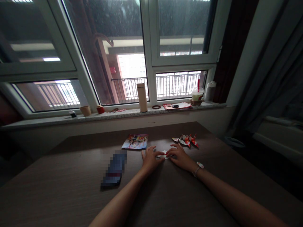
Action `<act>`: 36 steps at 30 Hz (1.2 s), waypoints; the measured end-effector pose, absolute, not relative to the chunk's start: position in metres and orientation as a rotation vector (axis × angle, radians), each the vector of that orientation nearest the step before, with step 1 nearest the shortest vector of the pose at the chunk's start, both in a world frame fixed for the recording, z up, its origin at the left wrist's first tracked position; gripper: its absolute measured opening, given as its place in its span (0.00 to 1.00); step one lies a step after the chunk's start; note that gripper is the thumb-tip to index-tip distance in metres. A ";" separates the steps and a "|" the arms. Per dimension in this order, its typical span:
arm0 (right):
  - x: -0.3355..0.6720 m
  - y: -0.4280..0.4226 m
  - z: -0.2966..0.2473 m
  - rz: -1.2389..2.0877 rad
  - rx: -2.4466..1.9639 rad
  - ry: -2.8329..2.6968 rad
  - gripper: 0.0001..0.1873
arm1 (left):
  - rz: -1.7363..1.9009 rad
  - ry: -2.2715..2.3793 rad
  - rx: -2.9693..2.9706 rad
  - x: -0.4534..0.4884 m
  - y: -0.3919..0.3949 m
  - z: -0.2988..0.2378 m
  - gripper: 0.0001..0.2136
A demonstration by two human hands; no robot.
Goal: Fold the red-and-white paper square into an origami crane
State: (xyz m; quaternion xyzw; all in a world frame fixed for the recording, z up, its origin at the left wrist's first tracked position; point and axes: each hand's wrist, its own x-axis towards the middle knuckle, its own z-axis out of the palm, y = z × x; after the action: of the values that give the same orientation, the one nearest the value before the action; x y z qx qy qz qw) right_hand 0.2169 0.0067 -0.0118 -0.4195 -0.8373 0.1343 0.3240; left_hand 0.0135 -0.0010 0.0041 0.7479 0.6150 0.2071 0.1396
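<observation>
A small folded piece of paper (163, 155) lies on the dark wooden table (71, 189) between my two hands. My left hand (150, 159) rests on the table with its fingertips pinching the paper's left end. From the right, my right hand (180, 156) presses its fingers onto the same paper; a bracelet shows at that wrist. Just beyond my right hand sit folded paper cranes (187, 140) in red and white. A colourful stack of paper sheets (135, 141) lies beyond my left hand.
A dark phone (114, 169) lies left of my left hand. The window sill (47, 119) holds a tall beige flask (142, 97), a paper cup (85, 110), a small red pot (100, 109), booklets with scissors (177, 106) and a drink cup with a straw (197, 93). Dark curtains hang at right.
</observation>
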 end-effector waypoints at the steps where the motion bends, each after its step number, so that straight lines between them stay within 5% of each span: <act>1: 0.217 0.007 -0.012 0.353 -1.099 -2.193 0.11 | 0.603 1.776 2.163 0.014 -0.001 0.004 0.13; 20: 0.210 0.001 -0.004 0.273 -1.152 -2.191 0.04 | 0.572 1.759 2.153 0.015 -0.003 0.010 0.09; 36: 0.201 -0.003 -0.004 0.082 -1.219 -2.208 0.09 | 0.732 1.769 2.155 0.015 0.000 0.005 0.04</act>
State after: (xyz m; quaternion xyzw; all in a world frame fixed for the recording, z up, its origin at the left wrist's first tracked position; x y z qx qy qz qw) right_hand 0.2008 -0.0033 -0.0039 -0.4603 -0.8335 0.0311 0.3040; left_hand 0.0152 -0.0001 0.0046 0.7413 0.6084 0.2520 0.1293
